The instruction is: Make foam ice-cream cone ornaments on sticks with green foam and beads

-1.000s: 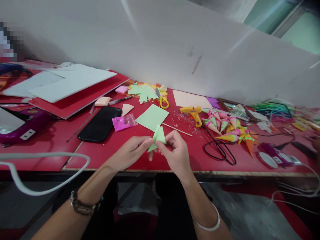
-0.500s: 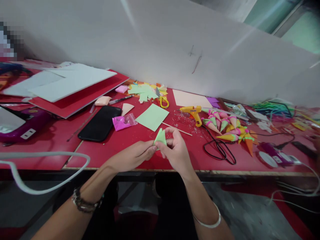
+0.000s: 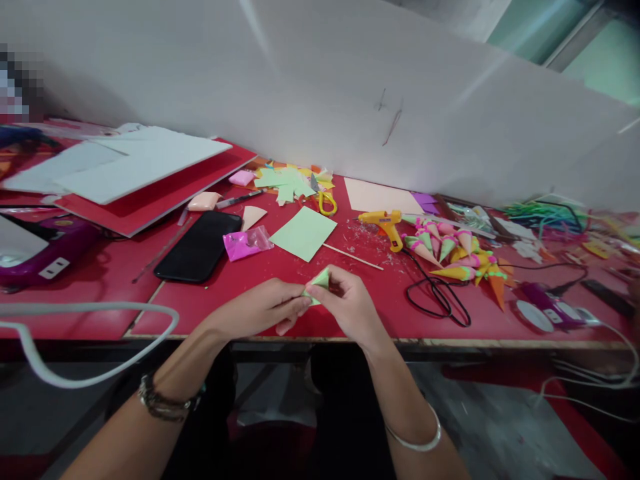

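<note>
A small rolled piece of light green paper (image 3: 320, 280) is pinched between my two hands above the table's front part. My left hand (image 3: 265, 307) grips its left end with thumb and fingers. On the other side my right hand (image 3: 345, 300) holds it with the thumb pressed on the paper; the fingers behind are partly hidden. Just beyond the hands lie a flat green paper sheet (image 3: 305, 233) and a thin wooden stick (image 3: 354, 256), its left end at the sheet's edge.
Left of the sheet are a pink clay packet (image 3: 245, 244) and a black phone (image 3: 199, 247). Yellow scissors (image 3: 327, 202) rest by green scraps (image 3: 285, 181). A yellow glue gun (image 3: 385, 223) with black cord lies beside small paper cones (image 3: 445, 243). A white cable (image 3: 170, 327) loops at left.
The green paper has turned and tilted in my fingers, with less of it showing above them. My left hand's lower fingers now stick out below. Things on the table have stayed put.
</note>
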### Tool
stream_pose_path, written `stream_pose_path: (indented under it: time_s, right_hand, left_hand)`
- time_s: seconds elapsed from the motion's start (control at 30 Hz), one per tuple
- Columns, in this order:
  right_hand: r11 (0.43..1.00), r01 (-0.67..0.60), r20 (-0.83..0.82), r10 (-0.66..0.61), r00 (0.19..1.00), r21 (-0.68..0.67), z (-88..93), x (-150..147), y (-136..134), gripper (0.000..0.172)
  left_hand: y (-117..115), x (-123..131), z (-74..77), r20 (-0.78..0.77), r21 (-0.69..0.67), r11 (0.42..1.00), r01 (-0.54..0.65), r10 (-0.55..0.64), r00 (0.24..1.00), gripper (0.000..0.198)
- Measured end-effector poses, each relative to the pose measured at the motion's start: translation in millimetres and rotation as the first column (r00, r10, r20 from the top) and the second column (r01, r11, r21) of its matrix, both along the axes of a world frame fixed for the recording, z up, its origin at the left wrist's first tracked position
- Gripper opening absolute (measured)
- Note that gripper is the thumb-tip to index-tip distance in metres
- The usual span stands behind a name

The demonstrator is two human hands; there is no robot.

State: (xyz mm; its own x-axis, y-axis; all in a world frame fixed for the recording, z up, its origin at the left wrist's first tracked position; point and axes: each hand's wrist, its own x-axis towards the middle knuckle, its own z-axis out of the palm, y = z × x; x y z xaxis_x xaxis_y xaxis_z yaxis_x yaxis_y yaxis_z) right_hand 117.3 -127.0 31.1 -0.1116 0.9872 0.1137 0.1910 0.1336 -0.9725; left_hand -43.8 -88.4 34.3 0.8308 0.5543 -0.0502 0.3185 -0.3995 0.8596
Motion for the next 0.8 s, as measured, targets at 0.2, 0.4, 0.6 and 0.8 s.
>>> stream_pose_path:
  time_s: [0.2, 0.4, 0.6, 0.8]
  right_hand:
    - [0.986, 0.16, 0.024, -0.161, 0.987, 0.043, -3.4, -7.1, -2.0, 0.03]
    - [1.0, 0.01, -0.087, -0.012, 0.996, -0.02, -1.9, -9.2, 0.0, 0.022]
    - [0.996, 0.025, 0.037, -0.028, 0.999, 0.081, 2.4, -8.6, -3.9, 0.024]
    - [0.993, 0.106, -0.046, -0.104, 0.994, 0.05, 8.1, -7.9, -6.6, 0.028]
  left_hand:
    - [-0.8, 2.9, 4.6, 0.067, -0.042, 0.999, -0.027, 0.03, 0.997, 0.029]
    - [-0.8, 4.5, 5.0, 0.197, -0.089, 0.982, -0.166, 0.18, 0.964, 0.026]
    - [-1.1, 5.4, 6.8, 0.254, -0.139, 0.984, -0.109, 0.142, 0.957, 0.027]
    - [-1.3, 5.7, 6.6, 0.231, -0.103, 0.987, -0.124, 0.145, 0.962, 0.032]
